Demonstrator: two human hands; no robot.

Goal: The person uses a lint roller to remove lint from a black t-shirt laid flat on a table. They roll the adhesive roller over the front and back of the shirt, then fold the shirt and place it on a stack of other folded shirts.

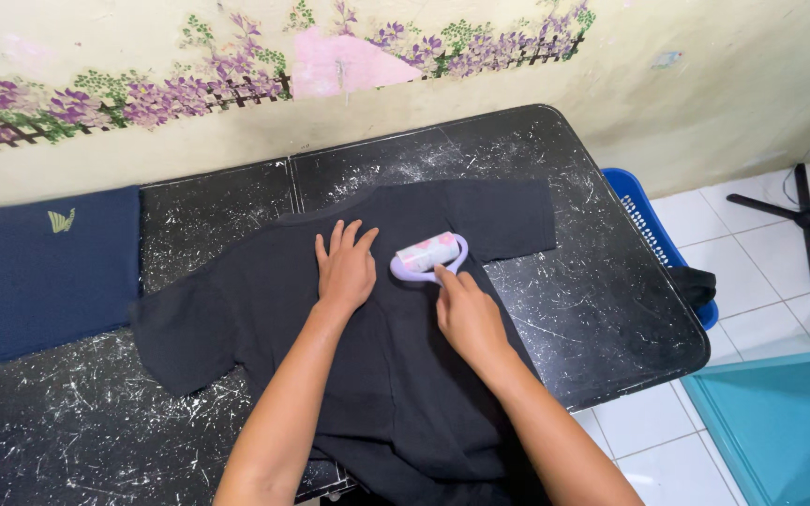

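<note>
Left hand (345,269) flat, fingers spread wide, pressing black cotton t-shirt (396,375) on scratched black counter (602,309). Right hand (466,314) holds lilac-handled lint roller (429,255) just ahead of it. Risk, I think: fabric bunches under roller if left hand's pressure slackens.

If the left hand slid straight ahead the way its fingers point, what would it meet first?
The left hand lies flat on the black T-shirt; its fingers point toward the collar, then bare black table, likely the wall beyond.

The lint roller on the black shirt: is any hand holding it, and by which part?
The right hand holds the lint roller by its lilac handle; the left hand lies flat on the black T-shirt.
</note>
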